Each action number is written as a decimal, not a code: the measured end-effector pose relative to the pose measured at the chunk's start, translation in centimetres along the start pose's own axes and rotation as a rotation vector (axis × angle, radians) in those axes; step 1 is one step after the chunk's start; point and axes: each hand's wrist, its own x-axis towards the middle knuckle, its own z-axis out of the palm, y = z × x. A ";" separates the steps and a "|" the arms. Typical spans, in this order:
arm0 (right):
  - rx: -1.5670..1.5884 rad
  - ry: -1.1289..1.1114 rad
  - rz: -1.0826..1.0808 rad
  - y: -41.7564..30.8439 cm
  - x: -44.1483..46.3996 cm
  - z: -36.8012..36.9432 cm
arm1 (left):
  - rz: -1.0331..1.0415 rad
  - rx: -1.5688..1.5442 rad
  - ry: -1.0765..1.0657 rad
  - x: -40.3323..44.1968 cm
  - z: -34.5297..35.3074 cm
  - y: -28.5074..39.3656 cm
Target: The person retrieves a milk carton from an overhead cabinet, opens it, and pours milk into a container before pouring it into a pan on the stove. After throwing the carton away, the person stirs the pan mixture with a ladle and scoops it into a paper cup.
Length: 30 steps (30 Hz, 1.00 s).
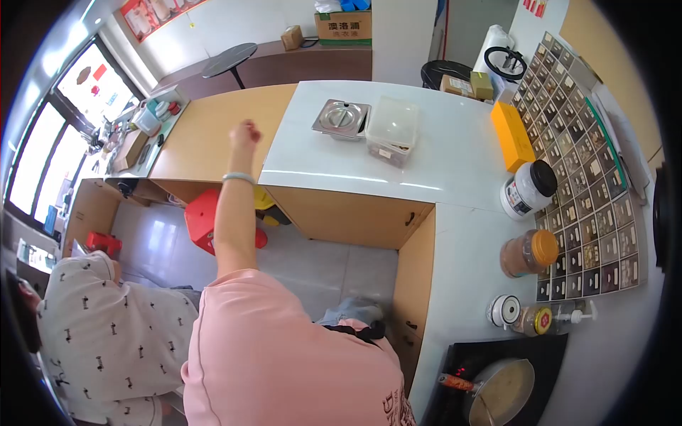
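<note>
My left hand [246,133] reaches out at the end of a bare arm with a pale bracelet [239,177] at the wrist. It is over the wooden counter section [202,131], its fingers curled closed; whether anything is inside them is hidden. To its right on the white counter [284,160] stand a steel container with a lid [343,118] and a clear plastic box [393,128] with a whitish lid. The hand touches neither. My right hand is out of view.
At lower left is another person in a patterned shirt [117,334]. A red stool [202,220] stands below the counter. Along the right counter are a white tub [521,195], a brown jar [518,254] and a pan [508,390] on a black cooktop, beside a compartment rack [593,213].
</note>
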 end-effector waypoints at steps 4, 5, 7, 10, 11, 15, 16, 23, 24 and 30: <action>0.161 -0.060 0.105 -1.0 -0.7 1.6 | 0.307 -0.065 0.259 -0.2 0.7 2.3; 0.202 -0.027 0.140 -0.7 -1.1 1.0 | 0.362 0.000 0.224 -2.5 2.4 0.9; 0.091 0.202 -0.178 3.0 0.1 -0.4 | 0.360 0.207 -0.072 -6.5 5.7 -5.4; -0.270 0.089 -0.419 1.9 -1.3 -0.8 | 0.260 0.523 -0.595 -19.9 10.1 -19.5; -0.419 0.041 -0.528 1.4 -1.4 -0.6 | 0.031 0.550 -0.676 -26.4 11.8 -22.7; -0.904 -0.033 -0.822 1.3 -1.1 1.1 | -0.597 0.842 -1.685 -45.3 13.7 -25.7; -0.987 -0.036 -0.888 1.8 -0.5 1.0 | -0.760 0.826 -1.982 -48.5 13.9 -25.9; -1.237 -0.094 -0.778 0.7 -2.5 1.6 | -1.131 0.928 -2.541 -58.6 13.1 -27.4; -1.232 -0.088 -0.742 1.2 -3.3 1.5 | -1.146 0.915 -2.573 -59.0 12.5 -27.5; -0.860 0.067 -0.470 -0.7 -7.2 1.8 | -1.318 0.939 -2.598 -60.0 12.5 -27.5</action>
